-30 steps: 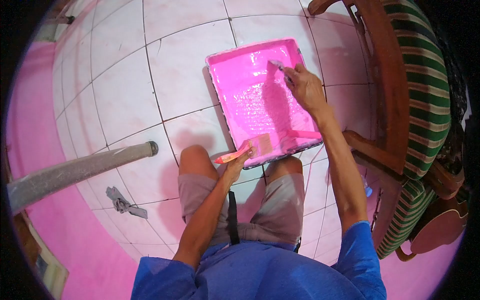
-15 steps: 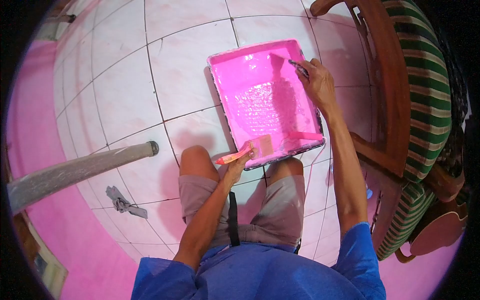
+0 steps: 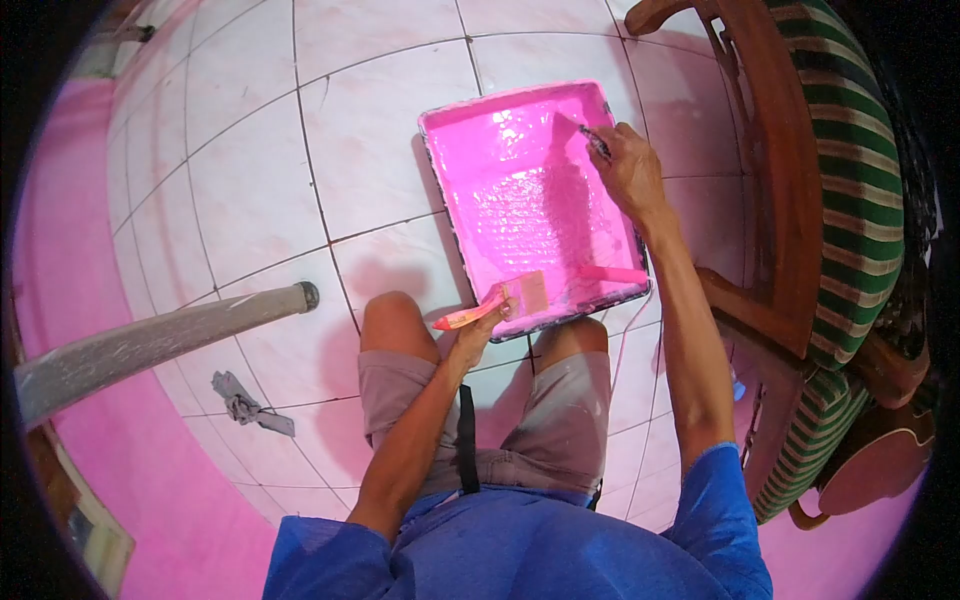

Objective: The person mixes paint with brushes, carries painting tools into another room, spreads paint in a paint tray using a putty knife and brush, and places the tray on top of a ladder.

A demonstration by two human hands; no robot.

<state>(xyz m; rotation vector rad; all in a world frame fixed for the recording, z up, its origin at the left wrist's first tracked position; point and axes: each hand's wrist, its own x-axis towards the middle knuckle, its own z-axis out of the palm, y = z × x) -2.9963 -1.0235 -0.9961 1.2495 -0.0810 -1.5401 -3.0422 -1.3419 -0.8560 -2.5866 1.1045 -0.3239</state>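
Observation:
A paint tray full of wet pink paint lies tilted slightly in front of my knees, its ribbed slope in the middle. My right hand is closed round the dark handle of a putty knife; its pink-coated blade is over the tray's far right part, and I cannot tell if it touches the paint. At the near edge, my left hand grips a paintbrush with an orange-pink handle, its flat tan bristles over the tray. A pink paint roller rests in the near right corner.
Wooden chairs with green striped cushions stand close on the right. A grey pole-like leg juts in from the left. A crumpled grey rag lies on the white tiled floor, and a pink wall runs along the left.
My right hand and the putty knife have shifted very slightly down and toward me. The left hand with the paintbrush stays nearly in place.

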